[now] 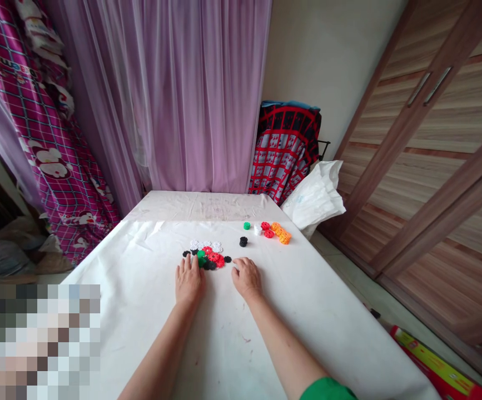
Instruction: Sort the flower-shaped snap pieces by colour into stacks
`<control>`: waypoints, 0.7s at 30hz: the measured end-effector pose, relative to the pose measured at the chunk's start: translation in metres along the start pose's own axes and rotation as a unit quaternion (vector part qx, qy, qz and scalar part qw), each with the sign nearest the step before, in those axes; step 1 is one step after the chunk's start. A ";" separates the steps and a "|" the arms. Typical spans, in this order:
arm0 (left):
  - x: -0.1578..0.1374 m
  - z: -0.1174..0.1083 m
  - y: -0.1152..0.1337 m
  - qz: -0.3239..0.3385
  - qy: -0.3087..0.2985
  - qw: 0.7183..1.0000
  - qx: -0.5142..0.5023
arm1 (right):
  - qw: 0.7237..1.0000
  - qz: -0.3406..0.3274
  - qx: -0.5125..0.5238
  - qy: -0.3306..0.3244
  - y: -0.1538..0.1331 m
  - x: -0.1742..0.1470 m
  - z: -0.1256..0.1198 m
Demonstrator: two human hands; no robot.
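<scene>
A cluster of small flower-shaped plastic discs lies flat on the white-covered table. It has white discs (206, 245) at the back, red discs (214, 257) in the middle, a green disc (201, 255) and black discs (209, 265) at the front. My left hand (189, 279) rests palm down at the cluster's left side, fingers stretched out, fingertips touching or just over the black and green discs. To the right of the cluster lies my right hand (248, 278), its fingers loosely bent, with thumb and forefinger apart. A single black disc (228, 259) sits beside its fingertips.
Farther right stand a black stack (243, 241), a green stack (247, 226), a white stack (258, 229), red stacks (268, 234) and orange stacks (281, 233) of discs. A white plastic bag (316, 194) is past the table's right edge. Wooden wardrobe doors (428, 155) rise at the right.
</scene>
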State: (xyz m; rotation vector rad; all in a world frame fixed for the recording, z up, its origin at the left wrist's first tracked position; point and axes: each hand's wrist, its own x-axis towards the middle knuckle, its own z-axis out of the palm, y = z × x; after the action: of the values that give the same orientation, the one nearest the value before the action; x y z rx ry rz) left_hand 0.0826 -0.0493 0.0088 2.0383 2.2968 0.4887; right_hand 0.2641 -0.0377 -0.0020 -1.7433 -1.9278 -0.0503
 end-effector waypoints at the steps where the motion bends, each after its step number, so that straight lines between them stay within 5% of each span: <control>1: 0.001 -0.001 -0.004 -0.002 0.003 1.000 0.000 | 1.000 -0.005 0.004 0.004 -0.001 0.001 0.001; 12: 0.018 -0.006 -0.024 0.000 -0.007 1.000 0.009 | 0.995 -0.065 0.074 0.007 -0.039 0.032 0.021; 21: 0.019 -0.002 -0.023 0.004 -0.025 0.999 0.021 | 0.995 -0.033 0.087 -0.024 -0.046 0.042 0.031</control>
State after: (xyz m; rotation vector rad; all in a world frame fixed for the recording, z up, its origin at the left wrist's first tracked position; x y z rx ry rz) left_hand 0.0577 -0.0331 0.0089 2.0527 2.2906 0.3887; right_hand 0.2095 0.0049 0.0033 -1.5807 -1.9606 0.1350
